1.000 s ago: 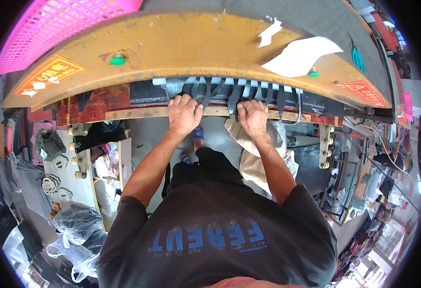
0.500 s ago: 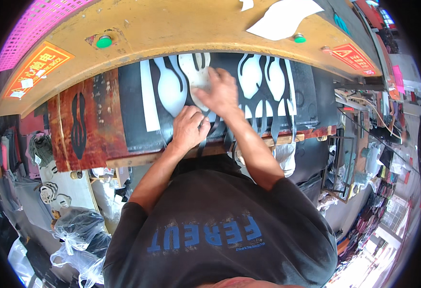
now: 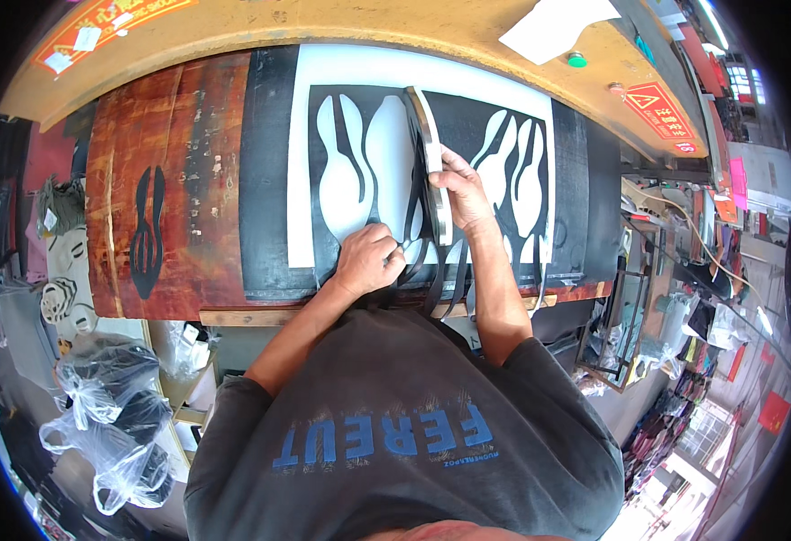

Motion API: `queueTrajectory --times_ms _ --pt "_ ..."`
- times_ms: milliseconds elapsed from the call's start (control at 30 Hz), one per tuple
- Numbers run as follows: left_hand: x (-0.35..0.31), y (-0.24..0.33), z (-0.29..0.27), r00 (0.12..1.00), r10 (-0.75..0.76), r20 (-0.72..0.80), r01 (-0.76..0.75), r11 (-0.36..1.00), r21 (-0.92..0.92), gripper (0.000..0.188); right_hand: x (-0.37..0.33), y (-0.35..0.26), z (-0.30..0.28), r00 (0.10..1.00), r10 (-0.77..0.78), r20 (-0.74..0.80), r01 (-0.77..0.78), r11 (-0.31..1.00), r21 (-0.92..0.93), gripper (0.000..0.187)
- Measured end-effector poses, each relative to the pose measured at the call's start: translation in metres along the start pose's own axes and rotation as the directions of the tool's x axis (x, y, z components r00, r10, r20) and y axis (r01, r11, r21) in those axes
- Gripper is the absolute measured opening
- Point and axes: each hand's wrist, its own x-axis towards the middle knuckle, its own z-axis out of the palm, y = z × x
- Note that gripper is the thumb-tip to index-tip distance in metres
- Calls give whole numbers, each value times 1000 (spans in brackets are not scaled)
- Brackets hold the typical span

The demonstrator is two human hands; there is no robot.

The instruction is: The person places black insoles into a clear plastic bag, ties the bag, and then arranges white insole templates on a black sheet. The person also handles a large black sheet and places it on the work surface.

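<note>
Black sheet (image 3: 467, 171) with sole-shaped holes cut through it lies across the middle of the frame on a white board (image 3: 303, 162), which rests on a reddish-brown wooden bench (image 3: 174, 180); the left hand (image 3: 368, 260), at centre, is curled with thumb and forefinger pinched on a thin black strip of the sheet near its lower edge; the right hand (image 3: 461, 191), just right of centre and above the left, has its fingers pressed together against a steel cutting die (image 3: 429, 162) standing on edge on the sheet, though whether the thumb wraps round it is hard to tell; loose black strips hang over the bench's lower edge; a yellow machine arm (image 3: 323, 22) curves along the top; a green button (image 3: 576, 59) sits at upper right; clear plastic bags (image 3: 111, 415) lie at lower left.
</note>
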Motion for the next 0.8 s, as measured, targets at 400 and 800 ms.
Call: queueTrajectory --times_ms 400,800 --pt "8 -10 32 964 -214 -161 238 959 153 21 2 -29 -27 990 -122 73 116 990 81 59" --pt "60 69 0 905 -338 259 411 853 -321 47 -54 -44 -42 992 -64 112 18 928 373 55"
